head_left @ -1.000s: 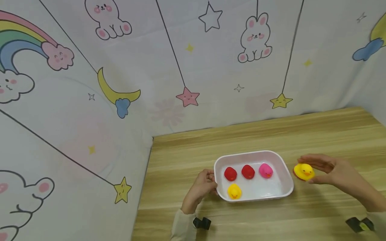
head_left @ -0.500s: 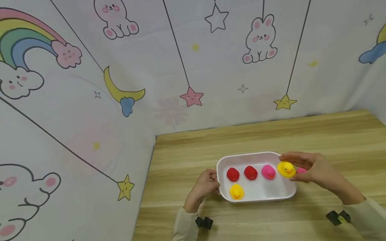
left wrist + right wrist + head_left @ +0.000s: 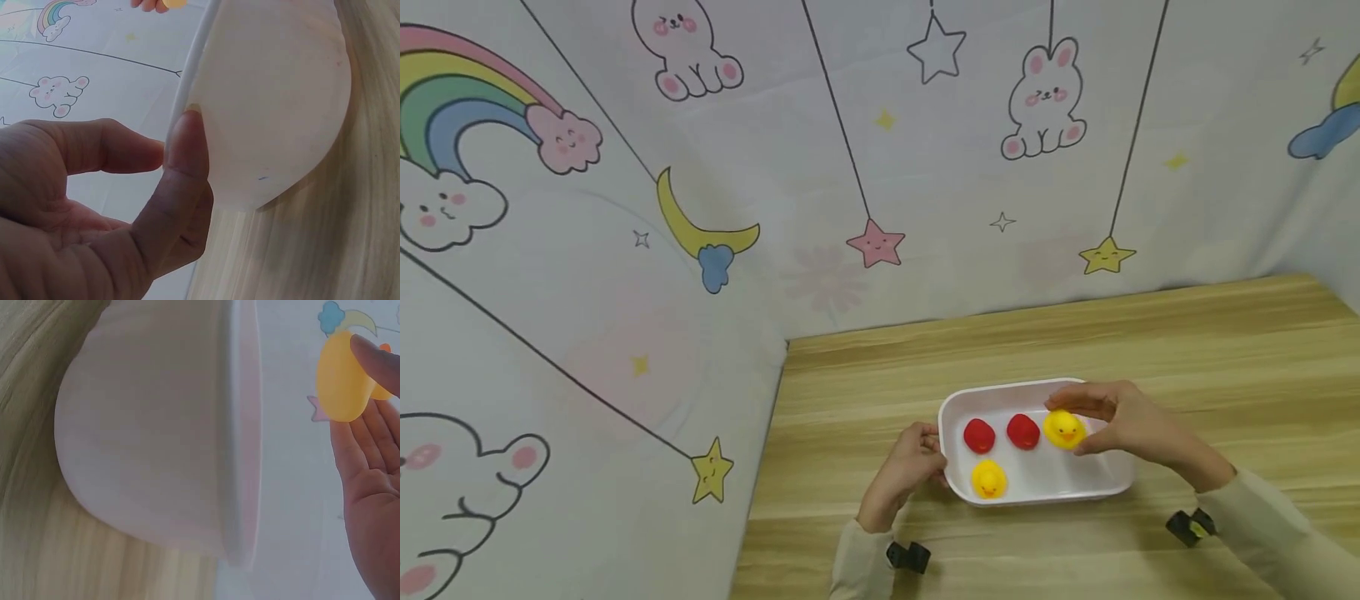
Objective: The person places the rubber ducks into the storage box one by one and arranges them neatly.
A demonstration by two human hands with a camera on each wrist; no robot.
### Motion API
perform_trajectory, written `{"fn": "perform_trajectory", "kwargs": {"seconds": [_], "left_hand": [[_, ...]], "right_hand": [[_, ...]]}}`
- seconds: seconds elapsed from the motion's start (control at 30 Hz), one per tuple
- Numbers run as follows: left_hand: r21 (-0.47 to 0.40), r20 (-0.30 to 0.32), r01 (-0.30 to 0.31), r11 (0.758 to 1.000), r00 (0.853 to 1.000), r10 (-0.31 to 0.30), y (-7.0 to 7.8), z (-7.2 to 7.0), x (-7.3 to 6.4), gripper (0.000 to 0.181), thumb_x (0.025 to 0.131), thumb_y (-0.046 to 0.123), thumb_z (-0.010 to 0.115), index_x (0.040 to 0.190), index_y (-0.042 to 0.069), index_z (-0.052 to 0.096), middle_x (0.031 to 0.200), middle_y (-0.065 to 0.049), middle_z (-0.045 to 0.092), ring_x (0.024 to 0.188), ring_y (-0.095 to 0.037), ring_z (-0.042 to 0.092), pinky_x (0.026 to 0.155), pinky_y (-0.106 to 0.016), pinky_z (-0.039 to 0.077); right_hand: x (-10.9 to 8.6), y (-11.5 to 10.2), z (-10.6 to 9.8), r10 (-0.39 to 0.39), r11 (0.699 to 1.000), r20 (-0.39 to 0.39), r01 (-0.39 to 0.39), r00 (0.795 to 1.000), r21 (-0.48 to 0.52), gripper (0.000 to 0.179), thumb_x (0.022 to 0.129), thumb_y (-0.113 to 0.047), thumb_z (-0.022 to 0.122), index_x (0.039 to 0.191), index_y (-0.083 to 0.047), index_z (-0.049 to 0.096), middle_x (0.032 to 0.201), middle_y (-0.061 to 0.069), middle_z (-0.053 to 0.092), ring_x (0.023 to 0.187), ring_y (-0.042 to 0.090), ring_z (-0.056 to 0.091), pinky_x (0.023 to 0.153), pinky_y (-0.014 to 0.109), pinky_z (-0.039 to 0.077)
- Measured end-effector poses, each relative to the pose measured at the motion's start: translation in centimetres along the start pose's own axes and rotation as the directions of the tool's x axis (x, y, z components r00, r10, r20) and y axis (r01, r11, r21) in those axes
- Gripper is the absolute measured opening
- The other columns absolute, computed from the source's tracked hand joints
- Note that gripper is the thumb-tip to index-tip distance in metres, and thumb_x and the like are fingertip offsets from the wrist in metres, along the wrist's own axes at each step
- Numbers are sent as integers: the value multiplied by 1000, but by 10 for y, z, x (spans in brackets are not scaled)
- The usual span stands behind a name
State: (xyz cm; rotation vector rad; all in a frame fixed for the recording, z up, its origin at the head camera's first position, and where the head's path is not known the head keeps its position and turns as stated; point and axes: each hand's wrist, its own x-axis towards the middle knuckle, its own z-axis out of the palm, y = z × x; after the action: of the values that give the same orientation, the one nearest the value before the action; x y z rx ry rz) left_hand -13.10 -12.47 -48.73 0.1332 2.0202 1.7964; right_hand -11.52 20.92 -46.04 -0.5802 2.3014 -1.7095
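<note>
A white plastic tray (image 3: 1052, 482) stands on the table. My left hand (image 3: 904, 467) pinches its left rim between thumb and fingers, which shows closely in the left wrist view. My right hand (image 3: 1138, 427) holds a yellow rubber duck (image 3: 1065, 429) between thumb and fingertips, above the tray's right half. In the right wrist view this duck (image 3: 342, 378) is held higher than the tray's rim. Two red rounded toys (image 3: 1023, 432) sit in the tray's back row, and a second yellow duck (image 3: 988, 479) lies at the front left. The pink duck in the tray is hidden now.
The wood-grain table (image 3: 865, 375) extends around the tray. A white cloth (image 3: 955, 183) printed with rabbits, stars and a rainbow hangs behind it and along the left side. Each wrist wears a small black camera mount (image 3: 908, 557).
My right hand has carried the yellow duck leftward from beside the tray to over it, covering the pink duck there. My left hand keeps its grip on the rim.
</note>
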Motion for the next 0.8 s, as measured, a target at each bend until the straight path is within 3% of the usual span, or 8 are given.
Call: {"fn": "perform_trajectory", "kwargs": {"seconds": [0.23, 0.4, 0.57, 0.7, 0.8], "left_hand": [[5, 7, -3, 1000, 1000, 3, -2, -1, 0, 50, 75, -14, 56, 123, -19, 43, 85, -10, 49, 61, -16, 53, 53, -32, 62], [13, 8, -15, 1000, 1000, 14, -2, -2, 1, 49, 75, -14, 56, 122, -19, 42, 84, -11, 49, 61, -16, 54, 54, -32, 63], [4, 7, -1, 1000, 1000, 1, -2, 0, 2, 50, 73, -15, 56, 122, -18, 44, 85, -10, 50, 62, -16, 54, 53, -31, 62], [4, 1, 4, 1000, 1000, -4, -3, 1, 3, 49, 74, -15, 56, 122, -17, 45, 85, -10, 50, 62, -16, 54, 55, -36, 63], [8, -11, 7, 1000, 1000, -7, -3, 1, 4, 49, 73, -15, 56, 122, -17, 45, 84, -10, 50, 61, -16, 54, 55, -35, 63]], "right_hand": [[12, 16, 22, -41, 998, 67, 38, 997, 49, 51, 76, 2, 82, 125, 3, 65, 123, 22, 66, 111, 9, 64, 95, 22, 55], [18, 27, 31, -26, 1000, 111, 26, 993, 0, 48, 72, 1, 83, 118, 2, 68, 118, 21, 69, 110, 9, 64, 97, 19, 52], [16, 34, 35, 5, 1000, 161, -8, 987, 20, 50, 68, 2, 84, 116, 3, 68, 116, 21, 69, 109, 11, 65, 97, 16, 51], [16, 38, 37, 3, 1000, 189, -3, 982, 3, 49, 67, 3, 84, 114, 1, 69, 113, 14, 71, 109, 14, 65, 94, 18, 53], [19, 42, 39, -32, 995, 209, 51, 977, -89, 47, 66, 5, 82, 111, -2, 70, 108, 4, 72, 107, 13, 66, 92, 19, 55]]}}
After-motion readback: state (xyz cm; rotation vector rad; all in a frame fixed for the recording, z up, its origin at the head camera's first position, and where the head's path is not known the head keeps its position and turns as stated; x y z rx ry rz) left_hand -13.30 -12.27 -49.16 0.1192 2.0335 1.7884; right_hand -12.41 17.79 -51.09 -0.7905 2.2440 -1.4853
